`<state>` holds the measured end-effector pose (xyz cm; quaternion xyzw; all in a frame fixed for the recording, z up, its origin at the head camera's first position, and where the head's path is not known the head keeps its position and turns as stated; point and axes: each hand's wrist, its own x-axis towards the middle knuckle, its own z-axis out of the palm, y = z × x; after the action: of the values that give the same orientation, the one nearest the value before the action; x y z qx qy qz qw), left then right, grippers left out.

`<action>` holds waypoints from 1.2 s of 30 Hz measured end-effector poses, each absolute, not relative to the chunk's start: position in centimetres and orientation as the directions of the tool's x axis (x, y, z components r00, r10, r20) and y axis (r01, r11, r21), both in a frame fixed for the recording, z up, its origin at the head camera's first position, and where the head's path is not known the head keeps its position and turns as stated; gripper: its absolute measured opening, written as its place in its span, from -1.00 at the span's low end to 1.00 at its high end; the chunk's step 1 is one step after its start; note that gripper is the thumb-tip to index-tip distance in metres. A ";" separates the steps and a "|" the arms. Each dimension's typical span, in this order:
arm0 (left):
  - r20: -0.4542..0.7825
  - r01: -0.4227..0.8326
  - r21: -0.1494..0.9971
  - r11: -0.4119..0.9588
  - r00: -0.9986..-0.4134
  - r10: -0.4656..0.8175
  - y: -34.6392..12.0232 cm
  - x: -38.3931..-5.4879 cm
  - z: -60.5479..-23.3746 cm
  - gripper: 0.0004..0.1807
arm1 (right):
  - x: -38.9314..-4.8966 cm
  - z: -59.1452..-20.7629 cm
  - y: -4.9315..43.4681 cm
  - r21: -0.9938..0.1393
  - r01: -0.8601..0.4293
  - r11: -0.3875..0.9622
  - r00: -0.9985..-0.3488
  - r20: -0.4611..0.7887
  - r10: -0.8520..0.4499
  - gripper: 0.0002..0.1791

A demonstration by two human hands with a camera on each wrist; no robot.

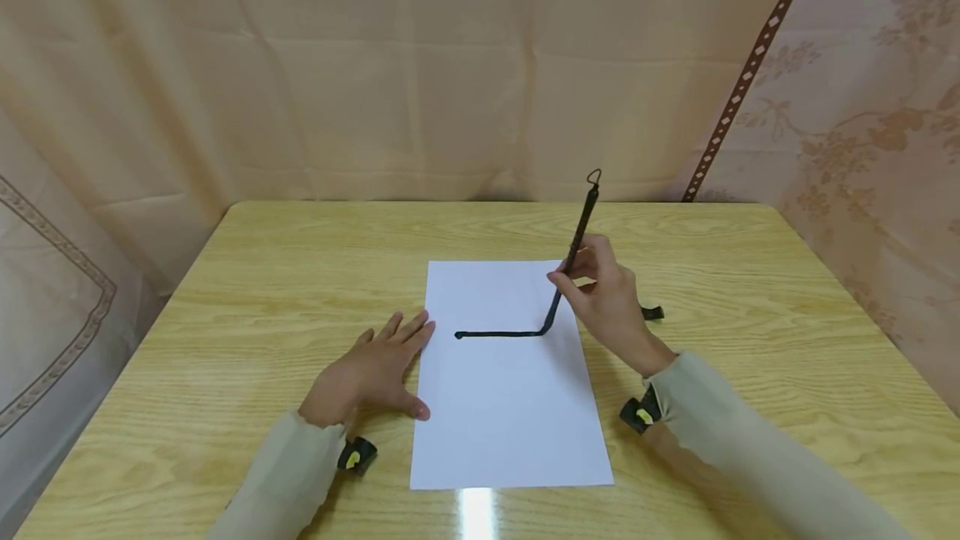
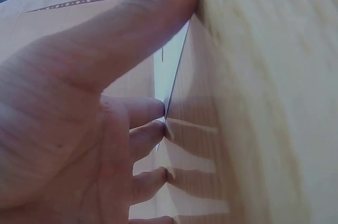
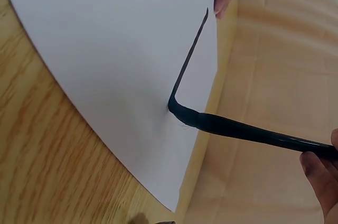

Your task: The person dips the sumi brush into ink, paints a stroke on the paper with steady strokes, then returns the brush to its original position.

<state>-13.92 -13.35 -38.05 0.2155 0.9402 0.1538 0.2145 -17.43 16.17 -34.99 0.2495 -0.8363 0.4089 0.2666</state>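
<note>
My right hand (image 1: 611, 298) pinches a dark calligraphy brush (image 1: 581, 232) with a hanging loop at its top end. The brush leans, its bent black tip touching the white paper (image 1: 510, 423). From that tip a straight black ink stroke (image 1: 498, 334) runs left across the sheet; in the right wrist view the wet bristles (image 3: 182, 113) sit at the stroke's end. My left hand (image 1: 375, 373) rests at the paper's left edge, fingers spread and fingertips on the edge. In the left wrist view its thumb and fingers (image 2: 148, 139) reach down to the sheet's border.
A wooden table (image 1: 247, 290) lies under the paper. Beige curtain (image 1: 375, 90) hangs behind its far edge, with patterned cloth (image 1: 885, 123) at the right. Black wrist straps (image 1: 357, 456) show at both sleeves. A light reflection lies below the paper.
</note>
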 end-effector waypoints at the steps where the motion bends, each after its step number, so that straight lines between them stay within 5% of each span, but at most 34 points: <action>1: -0.337 0.339 0.383 0.859 -0.815 0.472 -13.4 -13.9 -38.1 0.27 | -17.4 -35.0 16.2 -0.549 -0.635 0.544 -0.732 0.651 -0.199 -0.53; 36: -0.327 0.343 0.386 0.856 -0.817 0.475 -13.5 -13.9 -38.1 0.26 | -17.8 -34.7 16.1 -0.548 -0.616 0.566 -0.740 0.649 -0.176 -0.53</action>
<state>-13.87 -13.49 -38.08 0.2176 0.9402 0.1568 0.2099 -17.83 16.07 -34.69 0.2351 -0.8417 0.4019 0.2735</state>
